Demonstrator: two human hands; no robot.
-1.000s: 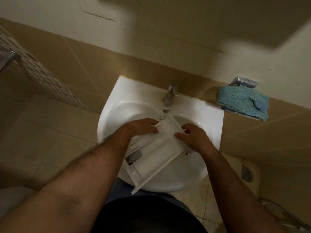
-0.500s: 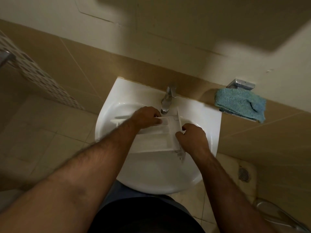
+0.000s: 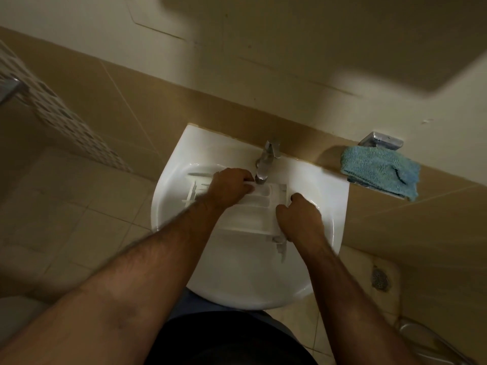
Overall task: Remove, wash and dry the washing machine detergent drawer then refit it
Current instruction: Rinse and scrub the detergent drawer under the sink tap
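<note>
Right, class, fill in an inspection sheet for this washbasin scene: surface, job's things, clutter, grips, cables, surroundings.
Surface: white washbasin, wall-mounted.
Job's things: white detergent drawer held in the basin under the tap; water flow unclear.
Clutter: blue towel on a metal holder, right of the basin.
Grips: left hand and right hand both grip the drawer.
Cables: nothing seen.
Surroundings: beige tiled wall, tiled floor, floor drain.

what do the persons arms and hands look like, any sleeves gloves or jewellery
Both arms are bare from hand to the frame's edge: no sleeves, gloves, watch or bracelet in view. The forearms are hairy. No ring shows on the left hand or right hand, though the fingers are partly hidden and blurred.
</note>
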